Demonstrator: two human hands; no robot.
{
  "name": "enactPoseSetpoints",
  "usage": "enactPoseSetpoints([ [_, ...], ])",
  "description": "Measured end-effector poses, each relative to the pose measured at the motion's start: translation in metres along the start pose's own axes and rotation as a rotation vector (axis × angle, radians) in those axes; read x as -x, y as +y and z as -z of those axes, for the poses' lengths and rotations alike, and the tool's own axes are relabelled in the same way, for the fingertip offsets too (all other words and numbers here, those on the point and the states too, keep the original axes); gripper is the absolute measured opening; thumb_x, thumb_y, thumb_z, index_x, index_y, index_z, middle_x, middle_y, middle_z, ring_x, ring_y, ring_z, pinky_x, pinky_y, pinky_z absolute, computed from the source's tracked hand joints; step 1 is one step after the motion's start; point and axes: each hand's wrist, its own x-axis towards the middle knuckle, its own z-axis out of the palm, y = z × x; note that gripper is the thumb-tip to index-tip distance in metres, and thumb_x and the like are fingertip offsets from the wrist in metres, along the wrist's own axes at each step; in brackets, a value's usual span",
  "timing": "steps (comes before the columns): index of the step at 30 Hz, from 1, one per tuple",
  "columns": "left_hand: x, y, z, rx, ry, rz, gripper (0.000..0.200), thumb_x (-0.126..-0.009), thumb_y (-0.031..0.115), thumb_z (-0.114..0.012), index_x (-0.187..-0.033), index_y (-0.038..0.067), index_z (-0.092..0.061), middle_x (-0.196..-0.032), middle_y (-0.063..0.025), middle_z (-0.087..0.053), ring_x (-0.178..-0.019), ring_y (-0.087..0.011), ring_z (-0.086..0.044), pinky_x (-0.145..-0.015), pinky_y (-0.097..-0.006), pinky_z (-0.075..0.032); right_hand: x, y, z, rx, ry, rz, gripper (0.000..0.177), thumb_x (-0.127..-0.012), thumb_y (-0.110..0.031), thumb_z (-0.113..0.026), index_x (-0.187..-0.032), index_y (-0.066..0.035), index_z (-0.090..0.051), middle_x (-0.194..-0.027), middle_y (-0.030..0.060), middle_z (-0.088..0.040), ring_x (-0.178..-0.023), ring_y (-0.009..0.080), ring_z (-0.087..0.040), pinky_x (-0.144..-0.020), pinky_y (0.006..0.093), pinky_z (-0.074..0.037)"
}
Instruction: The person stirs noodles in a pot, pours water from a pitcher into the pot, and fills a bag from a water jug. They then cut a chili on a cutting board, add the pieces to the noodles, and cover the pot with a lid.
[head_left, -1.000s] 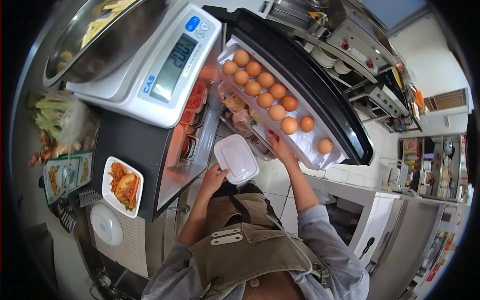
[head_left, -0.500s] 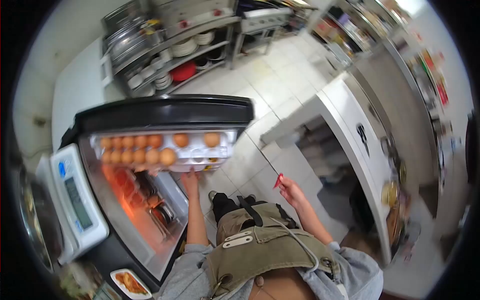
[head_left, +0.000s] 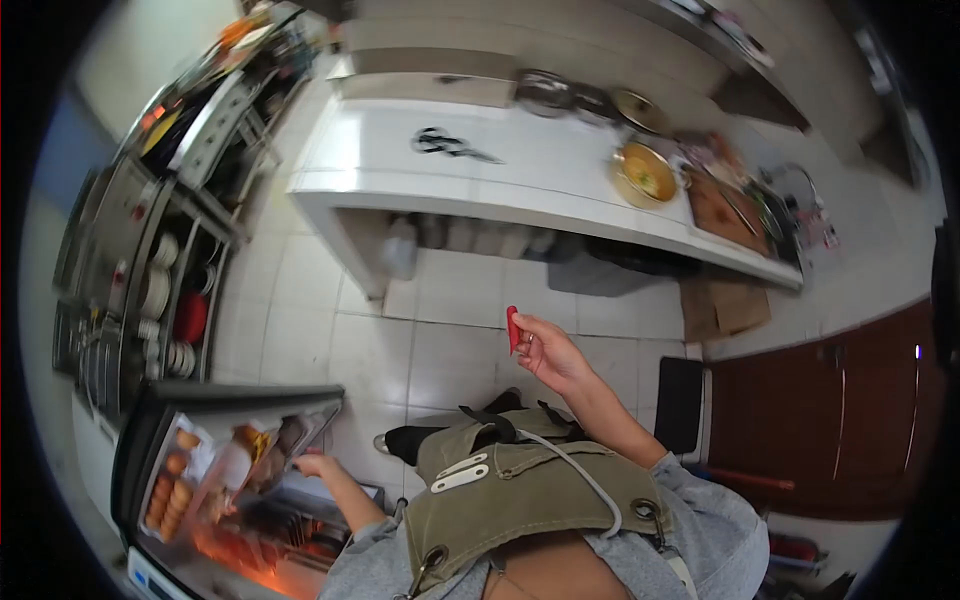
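Note:
My right hand (head_left: pixel 547 352) is raised in front of my body, its fingers pinching a slim red chili pepper (head_left: pixel 513 330) that stands nearly upright. At lower left, my left hand (head_left: pixel 315 464) is at the inner shelf side of the open refrigerator door (head_left: pixel 240 392), its blurred fingers seemingly curled on it. Brown eggs (head_left: pixel 172 500) sit in the door's rack, beside several blurred packets (head_left: pixel 262 450). Behind the door, the refrigerator interior (head_left: pixel 250 550) glows orange.
Ahead runs a white counter (head_left: pixel 380 150) with black-handled scissors (head_left: pixel 445 145), a gold-coloured bowl (head_left: pixel 643 175) and a cutting board (head_left: pixel 715 212) with a knife. A metal rack of dishes (head_left: pixel 155 290) stands left. Brown cabinet doors (head_left: pixel 820 400) and a dark mat (head_left: pixel 680 405) lie right.
My view has turned right, bringing the counter ahead and the refrigerator door to lower left. The chili pepper stays in my right hand, now more upright. My left hand remains at the door.

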Motion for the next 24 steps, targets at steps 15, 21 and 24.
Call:
enactPoseSetpoints([
  [15,0.746,-0.155,-0.088,-0.92,-2.688,0.647,0.045,-0.087,0.011,-0.058,-0.128,0.008,-0.041,-0.11,-0.0081,-0.056,-0.098,-0.015,-0.057,-0.081,-0.0279,-0.05,0.111,-0.188,0.254,0.728,0.627,0.839,0.022,-0.08,-0.008,-0.063,-0.101,-0.002,-0.061,-0.071,0.0091,-0.063,-0.059,0.0133,-0.062,-0.054,0.0248,-0.049],
  [21,0.858,-0.259,-0.103,-1.083,-2.632,0.45,0.037,-0.079,-0.004,-0.057,-0.114,0.004,-0.052,-0.097,-0.0055,-0.061,-0.093,-0.0138,-0.06,-0.08,-0.0272,-0.051,0.092,-0.267,0.385,0.714,0.833,0.801,0.031,-0.077,-0.014,-0.067,-0.102,-0.002,-0.053,-0.077,0.0134,-0.063,-0.063,0.0229,-0.064,-0.058,0.0318,-0.05],
  [24,0.912,-0.335,-0.142,-0.82,-2.659,0.038,0.03,-0.079,-0.005,-0.058,-0.107,0.004,-0.052,-0.092,-0.0045,-0.061,-0.088,-0.0126,-0.06,-0.075,-0.0246,-0.05,0.059,-0.332,0.471,1.001,0.918,0.871,0.035,-0.076,-0.012,-0.064,-0.106,-0.002,-0.048,-0.09,0.0199,-0.057,-0.082,0.0343,-0.059,-0.071,0.0401,-0.047],
])
